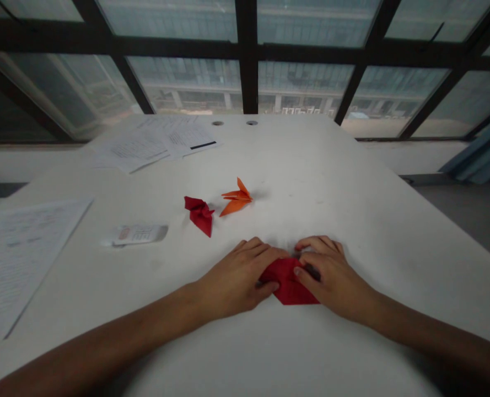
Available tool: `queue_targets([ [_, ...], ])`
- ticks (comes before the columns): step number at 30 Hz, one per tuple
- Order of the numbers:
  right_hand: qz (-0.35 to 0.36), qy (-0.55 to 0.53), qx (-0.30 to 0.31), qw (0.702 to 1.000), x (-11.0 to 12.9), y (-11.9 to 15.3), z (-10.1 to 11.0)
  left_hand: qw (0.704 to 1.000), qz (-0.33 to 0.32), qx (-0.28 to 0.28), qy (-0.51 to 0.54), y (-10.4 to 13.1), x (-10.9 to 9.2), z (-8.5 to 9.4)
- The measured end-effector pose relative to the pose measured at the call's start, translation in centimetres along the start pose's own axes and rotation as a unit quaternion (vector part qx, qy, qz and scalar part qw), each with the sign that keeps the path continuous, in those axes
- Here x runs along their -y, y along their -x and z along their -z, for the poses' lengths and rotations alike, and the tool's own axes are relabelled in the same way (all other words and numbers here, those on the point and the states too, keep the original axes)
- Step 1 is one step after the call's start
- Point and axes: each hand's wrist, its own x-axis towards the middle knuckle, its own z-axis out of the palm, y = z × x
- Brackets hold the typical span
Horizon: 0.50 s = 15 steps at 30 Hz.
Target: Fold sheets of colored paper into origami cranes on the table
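Between my two hands, low on the white table, is a folded sheet of red paper (289,284). My left hand (248,273) grips its left side, thumb at the near edge and fingers along the far edge. On the right side, my right hand (329,275) pinches the paper with thumb and curled fingers, which partly cover it. Farther off lie two folded paper figures: a red origami piece (201,214) and, to its right, an orange origami piece (236,199) with pointed tips.
A small white packet (139,235) with print lies left of the origami. Printed sheets (145,143) overlap at the far left, and another printed sheet (25,248) lies at the left edge. Two round holes pierce the table's (311,165) far end, before a dark-framed window (248,55).
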Motion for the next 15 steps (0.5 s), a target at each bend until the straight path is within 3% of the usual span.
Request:
queue_targets([
  [7, 0.035, 0.081, -0.054, 0.995, -0.4, 0.3, -0.6, 0.997, -0.047, -0.031, -0.051, 0.3, -0.1, -0.5],
  [15, 0.161, 0.135, -0.099, 0.973, -0.2, 1.2, -1.4, 0.997, -0.006, -0.072, -0.008, 0.1, 0.7, -1.5],
])
